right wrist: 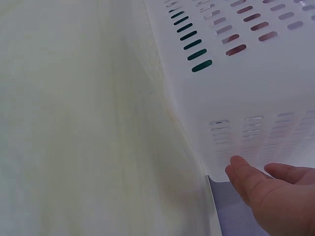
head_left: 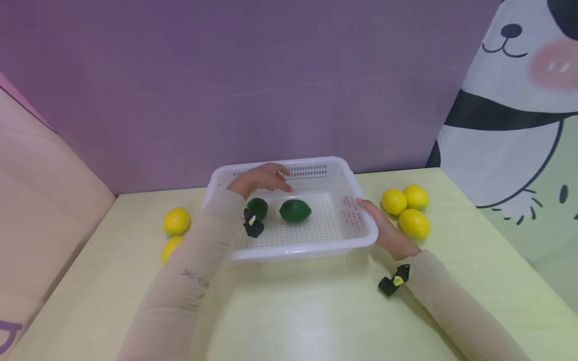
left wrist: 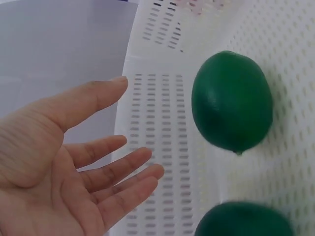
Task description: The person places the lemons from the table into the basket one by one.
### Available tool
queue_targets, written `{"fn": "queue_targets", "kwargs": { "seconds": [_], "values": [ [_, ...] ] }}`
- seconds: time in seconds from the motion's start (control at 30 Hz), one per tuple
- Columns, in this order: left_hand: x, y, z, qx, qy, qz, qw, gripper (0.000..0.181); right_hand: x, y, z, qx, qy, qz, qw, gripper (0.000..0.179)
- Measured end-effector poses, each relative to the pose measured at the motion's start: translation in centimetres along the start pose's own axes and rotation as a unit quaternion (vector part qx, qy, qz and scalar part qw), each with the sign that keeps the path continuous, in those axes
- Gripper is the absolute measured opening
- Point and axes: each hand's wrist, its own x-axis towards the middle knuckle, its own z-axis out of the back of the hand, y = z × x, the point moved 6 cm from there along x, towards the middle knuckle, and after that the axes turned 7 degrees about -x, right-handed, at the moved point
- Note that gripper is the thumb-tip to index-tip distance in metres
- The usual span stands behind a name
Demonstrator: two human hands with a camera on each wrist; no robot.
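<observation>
A white plastic basket (head_left: 289,250) with slotted walls stands on the table and holds two green limes, a whole lime (head_left: 295,211) near its middle and another lime (head_left: 257,208) to the left. My left hand (head_left: 266,177) hovers over the basket's back left, palm toward the limes. In the left wrist view, its fingers are spread and loosely bent with nothing between them, beside a lime (left wrist: 232,101). My right hand (head_left: 387,229) is at the basket's right rim, one fingertip on it. The right wrist view has its fairly straight fingers (right wrist: 246,179) against the outer wall.
Three lemons (head_left: 414,223) lie together right of the basket, close to my right hand. Left of it are two more, one lemon (head_left: 176,221) in full and one lemon (head_left: 169,247) partly behind my left sleeve. A purple backdrop (head_left: 289,85) rises behind the table.
</observation>
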Motion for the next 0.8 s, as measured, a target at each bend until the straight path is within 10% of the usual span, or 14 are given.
{"fn": "queue_targets", "kwargs": {
  "seconds": [0.8],
  "values": [
    [-6.1, 1.0, 6.0, 0.046, -0.068, -0.009, 0.9966, 0.067, 0.1, -0.6, 0.6, -0.054, -0.046, -0.018, 0.9973, 0.056]
  ]
}}
